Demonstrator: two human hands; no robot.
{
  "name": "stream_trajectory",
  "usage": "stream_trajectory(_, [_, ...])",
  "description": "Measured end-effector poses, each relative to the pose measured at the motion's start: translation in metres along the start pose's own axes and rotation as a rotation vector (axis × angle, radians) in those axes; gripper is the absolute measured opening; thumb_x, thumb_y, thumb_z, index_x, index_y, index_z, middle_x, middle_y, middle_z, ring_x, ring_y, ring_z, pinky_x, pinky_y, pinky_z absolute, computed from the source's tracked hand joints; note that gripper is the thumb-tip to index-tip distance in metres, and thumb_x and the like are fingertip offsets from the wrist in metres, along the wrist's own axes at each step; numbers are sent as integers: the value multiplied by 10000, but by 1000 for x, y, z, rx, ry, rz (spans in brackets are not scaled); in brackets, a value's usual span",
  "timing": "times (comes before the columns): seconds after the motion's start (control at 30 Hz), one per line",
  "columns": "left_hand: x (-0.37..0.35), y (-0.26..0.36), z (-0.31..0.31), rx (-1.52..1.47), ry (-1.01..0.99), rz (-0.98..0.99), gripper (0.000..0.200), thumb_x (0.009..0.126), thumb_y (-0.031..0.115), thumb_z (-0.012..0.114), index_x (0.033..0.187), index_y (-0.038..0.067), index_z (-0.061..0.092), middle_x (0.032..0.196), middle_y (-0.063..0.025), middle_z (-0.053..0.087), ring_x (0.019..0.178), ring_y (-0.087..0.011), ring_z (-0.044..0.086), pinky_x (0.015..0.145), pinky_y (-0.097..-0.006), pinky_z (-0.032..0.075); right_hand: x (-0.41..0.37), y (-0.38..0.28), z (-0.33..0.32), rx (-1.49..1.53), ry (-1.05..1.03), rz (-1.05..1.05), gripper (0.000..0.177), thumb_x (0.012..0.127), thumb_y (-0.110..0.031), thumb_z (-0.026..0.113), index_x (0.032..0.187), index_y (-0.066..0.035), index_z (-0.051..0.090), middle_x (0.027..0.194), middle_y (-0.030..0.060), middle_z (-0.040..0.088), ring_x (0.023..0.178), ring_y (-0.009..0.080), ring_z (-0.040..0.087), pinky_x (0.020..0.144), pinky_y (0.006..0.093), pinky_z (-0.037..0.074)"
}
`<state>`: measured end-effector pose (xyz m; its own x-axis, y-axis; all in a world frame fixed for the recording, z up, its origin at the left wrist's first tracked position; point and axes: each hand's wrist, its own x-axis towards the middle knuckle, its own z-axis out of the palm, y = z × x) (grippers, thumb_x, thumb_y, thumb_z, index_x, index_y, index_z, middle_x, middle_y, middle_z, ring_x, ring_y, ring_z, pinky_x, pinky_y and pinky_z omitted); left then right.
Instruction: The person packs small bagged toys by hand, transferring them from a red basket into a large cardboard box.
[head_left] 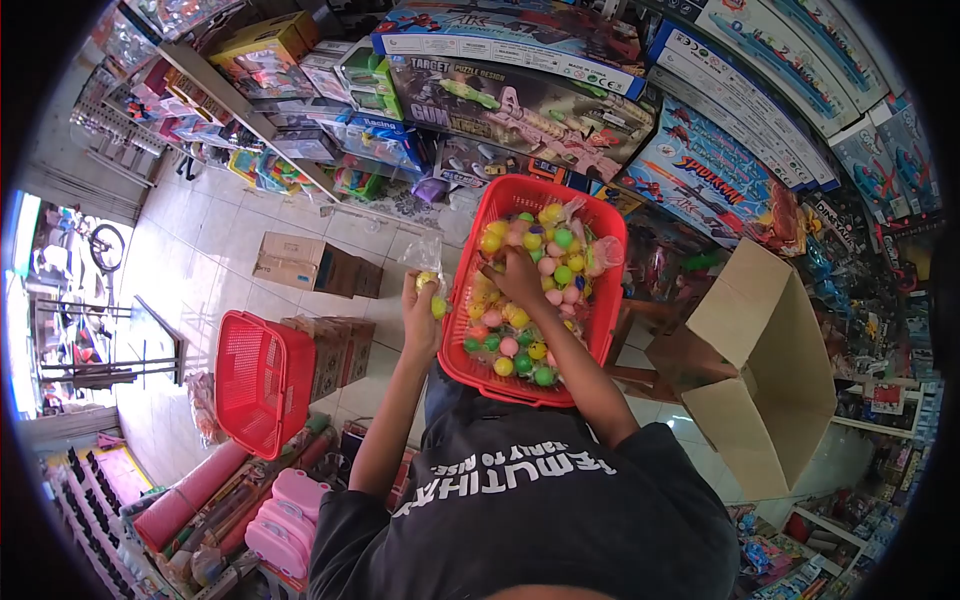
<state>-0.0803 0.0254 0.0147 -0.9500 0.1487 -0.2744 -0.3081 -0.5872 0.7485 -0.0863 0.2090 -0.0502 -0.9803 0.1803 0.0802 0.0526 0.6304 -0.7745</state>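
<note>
A red plastic basket [619, 290] rests at my lap, filled with small balls [570, 296] in yellow, green, pink and a few blue, some inside clear plastic bags. My left hand [419, 312], just outside the basket's left rim, is closed around a clear plastic bag [424, 256] with yellow and green balls in it. Inside the basket, at its upper left, my right hand [516, 277] reaches down among the balls. Its fingertips are hidden there, so what they touch cannot be made out.
An empty red basket [265, 382] stands at the left beside cardboard boxes [318, 266]. A large open carton [770, 370] is at the right. Boxed toys [520, 110] line the shelf ahead. Pink cases [290, 520] and rolled material [190, 497] lie at the lower left.
</note>
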Motion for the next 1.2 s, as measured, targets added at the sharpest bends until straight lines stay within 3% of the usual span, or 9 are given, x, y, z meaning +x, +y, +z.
stream_trajectory(0.07, [-3, 1, 0, 48, -48, -5, 173, 829, 17, 475, 985, 90, 452, 861, 4, 489, 727, -60, 501, 527, -199, 453, 0, -1, 6, -196, 90, -34, 287, 733, -245, 661, 851, -2, 563, 833, 142, 567, 738, 283, 569, 651, 363, 450])
stream_trajectory(0.37, [-6, 5, 3, 39, -33, -18, 310, 837, 58, 445, 1145, 88, 425, 922, -31, 515, 763, -112, 532, 580, -235, 461, -7, 12, -8, 155, 69, -36, 177, 767, -157, 601, 860, -18, 541, 827, 127, 549, 768, 285, 555, 644, 369, 434])
stream_trajectory(0.57, [-3, 13, 3, 123, -8, -28, 247, 872, 106, 442, 1118, 87, 430, 919, -29, 503, 757, -107, 526, 589, -234, 454, -18, 0, -49, 420, 28, -78, 139, 822, -134, 556, 817, -6, 501, 738, 60, 493, 689, 126, 502, 595, 253, 393])
stream_trajectory(0.63, [-6, 12, 5, 130, -10, -28, 212, 881, 97, 444, 1092, 75, 442, 907, -20, 488, 783, -89, 518, 612, -233, 455, -24, -5, -60, 676, -62, 52, 128, 842, -135, 515, 784, -24, 492, 707, 17, 474, 687, 72, 457, 591, 236, 377])
stream_trajectory(0.9, [-12, 0, 19, 145, -169, -150, 324, 941, 342, 367, 1127, 83, 426, 942, -50, 550, 784, -116, 567, 633, -241, 482, -43, -54, -93, 864, -215, 38, 124, 831, -155, 496, 799, -35, 497, 729, -10, 495, 666, 64, 461, 614, 207, 385])
stream_trajectory(0.93, [-14, -2, 24, 158, -168, -136, 372, 951, 376, 318, 1092, 59, 453, 966, -53, 528, 864, -140, 566, 760, -271, 468, -46, -59, -92, 934, -249, 62, 119, 825, -147, 503, 814, -28, 504, 737, -7, 505, 669, 66, 470, 618, 206, 391])
stream_trajectory(1.03, [-27, 4, 50, 115, -179, -240, 436, 949, 422, 284, 1113, 49, 441, 997, -77, 542, 887, -163, 569, 795, -290, 464, -50, -60, -82, 840, -316, -9, 106, 819, -121, 504, 839, -18, 519, 757, 3, 529, 691, 67, 486, 629, 211, 410])
stream_trajectory(1.17, [-30, -11, 41, 43, -377, -192, 507, 944, 464, 240, 1162, 44, 424, 1031, -88, 541, 948, -154, 537, 817, -305, 446, -57, -71, -84, 596, -335, -103, 189, 823, -169, 568, 897, 2, 534, 766, 3, 551, 709, 68, 512, 643, 228, 432])
stream_trajectory(1.2, [-29, -12, 35, 29, -468, -229, 485, 938, 444, 298, 1180, 39, 411, 1066, -81, 530, 989, -183, 537, 873, -306, 413, -62, -73, -83, 590, -343, -40, 245, 819, -203, 596, 932, 7, 541, 805, 19, 556, 726, 75, 522, 659, 243, 440])
